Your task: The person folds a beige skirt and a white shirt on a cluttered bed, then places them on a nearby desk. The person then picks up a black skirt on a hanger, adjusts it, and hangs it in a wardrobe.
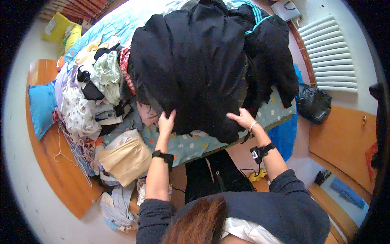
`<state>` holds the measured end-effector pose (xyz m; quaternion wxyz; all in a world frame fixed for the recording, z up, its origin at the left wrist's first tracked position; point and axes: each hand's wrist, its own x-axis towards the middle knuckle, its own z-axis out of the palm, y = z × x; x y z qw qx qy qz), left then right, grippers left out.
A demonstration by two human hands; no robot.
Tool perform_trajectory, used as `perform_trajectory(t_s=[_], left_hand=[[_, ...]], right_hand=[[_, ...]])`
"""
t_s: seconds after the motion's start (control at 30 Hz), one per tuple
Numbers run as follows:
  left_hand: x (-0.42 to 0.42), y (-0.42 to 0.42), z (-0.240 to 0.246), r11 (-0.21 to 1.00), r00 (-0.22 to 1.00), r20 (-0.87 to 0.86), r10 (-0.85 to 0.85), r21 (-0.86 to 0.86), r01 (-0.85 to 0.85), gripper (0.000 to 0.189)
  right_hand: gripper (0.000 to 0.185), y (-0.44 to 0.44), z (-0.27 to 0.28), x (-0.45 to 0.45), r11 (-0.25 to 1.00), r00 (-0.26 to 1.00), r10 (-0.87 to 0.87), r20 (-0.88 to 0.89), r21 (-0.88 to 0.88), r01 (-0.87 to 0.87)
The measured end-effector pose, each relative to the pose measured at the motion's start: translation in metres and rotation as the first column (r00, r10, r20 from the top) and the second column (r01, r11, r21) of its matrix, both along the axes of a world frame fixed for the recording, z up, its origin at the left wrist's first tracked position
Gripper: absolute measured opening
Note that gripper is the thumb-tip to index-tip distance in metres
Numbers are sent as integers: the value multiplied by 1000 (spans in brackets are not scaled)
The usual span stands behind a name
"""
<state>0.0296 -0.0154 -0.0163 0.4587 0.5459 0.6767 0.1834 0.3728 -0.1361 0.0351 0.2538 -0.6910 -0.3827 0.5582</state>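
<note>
A large black cloth garment is spread over the near edge of a bed, its folds running away from me. My left hand pinches its lower left edge between thumb and fingers. At its lower right edge, my right hand grips the cloth, thumb on top. Another black garment with turquoise stripes lies against its right side. To the left, a red and white patterned cloth shows beside the black one, and a pink cloth shows near my left hand.
Piled clothes cover the bed's left side, with a folded beige cloth at the near corner. Wire hangers lie by the wooden headboard. A black plastic bag stands right of the bed, below a white radiator.
</note>
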Motion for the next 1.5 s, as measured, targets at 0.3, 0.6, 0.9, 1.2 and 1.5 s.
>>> perform_trajectory(t_s=[0.3, 0.6, 0.9, 1.2, 1.5], left_hand=[[96, -40, 62, 794, 988, -71, -139, 588, 154, 37], [223, -84, 36, 802, 899, -66, -432, 427, 417, 54], [197, -70, 32, 825, 810, 277, -517, 415, 384, 46], [122, -47, 45, 895, 860, 510, -8, 387, -220, 29], [30, 1, 13, 832, 870, 180, 459, 255, -492, 53]], right_hand=[[43, 130, -23, 83, 810, 742, -553, -378, -36, 585], [50, 298, -3, 161, 817, 718, -558, -417, -123, 564], [27, 333, 125, 70, 447, 894, -409, -186, 813, 373], [68, 397, 44, -99, 869, 645, 220, 732, 154, -471], [76, 403, 13, -251, 581, 404, 47, 914, 304, -755]])
